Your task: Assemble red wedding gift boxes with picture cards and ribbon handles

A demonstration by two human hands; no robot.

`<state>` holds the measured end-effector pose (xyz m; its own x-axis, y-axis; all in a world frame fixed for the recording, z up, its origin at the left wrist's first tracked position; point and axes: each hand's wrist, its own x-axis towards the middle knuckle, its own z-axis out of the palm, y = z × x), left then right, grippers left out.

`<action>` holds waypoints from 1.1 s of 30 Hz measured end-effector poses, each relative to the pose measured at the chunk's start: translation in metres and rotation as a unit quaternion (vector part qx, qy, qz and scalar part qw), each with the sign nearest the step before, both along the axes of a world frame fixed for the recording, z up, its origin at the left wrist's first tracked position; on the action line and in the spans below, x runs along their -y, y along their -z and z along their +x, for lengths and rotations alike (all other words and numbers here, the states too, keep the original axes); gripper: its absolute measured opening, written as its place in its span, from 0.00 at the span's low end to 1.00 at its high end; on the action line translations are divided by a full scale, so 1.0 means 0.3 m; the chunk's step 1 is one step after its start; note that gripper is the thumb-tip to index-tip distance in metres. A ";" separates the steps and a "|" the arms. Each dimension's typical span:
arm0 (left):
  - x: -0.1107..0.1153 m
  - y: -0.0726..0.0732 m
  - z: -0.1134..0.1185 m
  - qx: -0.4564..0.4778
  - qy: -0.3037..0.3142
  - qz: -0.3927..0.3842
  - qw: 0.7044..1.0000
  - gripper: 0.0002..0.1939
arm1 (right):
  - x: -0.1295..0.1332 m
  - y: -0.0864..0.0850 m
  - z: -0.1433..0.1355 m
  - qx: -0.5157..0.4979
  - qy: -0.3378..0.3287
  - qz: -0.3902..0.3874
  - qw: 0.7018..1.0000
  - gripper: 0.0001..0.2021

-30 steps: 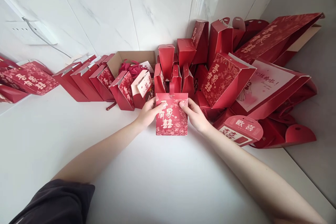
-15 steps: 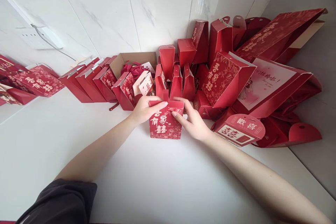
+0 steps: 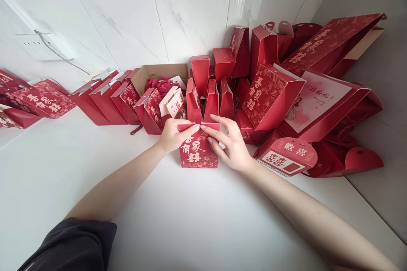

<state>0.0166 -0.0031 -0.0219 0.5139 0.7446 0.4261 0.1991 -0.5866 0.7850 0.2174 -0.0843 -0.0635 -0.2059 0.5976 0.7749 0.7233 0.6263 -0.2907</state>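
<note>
A small red gift box (image 3: 199,154) with white Chinese characters and a floral print stands upright on the white table in front of me. My left hand (image 3: 176,134) grips its top left edge, thumb in front and the other fingers behind. My right hand (image 3: 230,142) lies over the upper right of the box with its fingers spread. One fingertip touches the folded top flap beside my left thumb, another rests on the front face, and a further finger stretches out above. A short red strip (image 3: 198,115) sticks up behind the flap. The back of the box is hidden.
Several red gift boxes (image 3: 106,106) stand in a row at the left, beside a cardboard box (image 3: 140,77) of red ribbon and cards. More red boxes and bags (image 3: 270,97) are heaped at the right against the tiled wall (image 3: 190,12). A cord hangs from a wall socket (image 3: 44,46).
The right fingers have moved from the box's right edge onto its top flap, close to the left thumb. The flap now leans forward over the front. The view has shifted slightly.
</note>
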 end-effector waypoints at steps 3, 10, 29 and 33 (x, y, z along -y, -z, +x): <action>-0.001 0.003 0.002 0.006 0.002 0.002 1.000 0.21 | 0.002 0.001 -0.004 0.008 -0.005 -0.003 1.000 0.22; -0.005 0.012 -0.003 0.023 0.001 -0.009 1.000 0.20 | 0.008 -0.003 -0.012 0.002 -0.012 -0.023 1.000 0.24; 0.021 0.006 0.012 0.026 -0.008 0.002 1.000 0.25 | 0.017 -0.028 -0.014 -0.009 -0.039 -0.036 0.999 0.18; 0.020 0.008 0.014 0.027 -0.013 -0.002 1.000 0.25 | 0.011 -0.022 -0.005 -0.005 -0.040 -0.021 0.999 0.18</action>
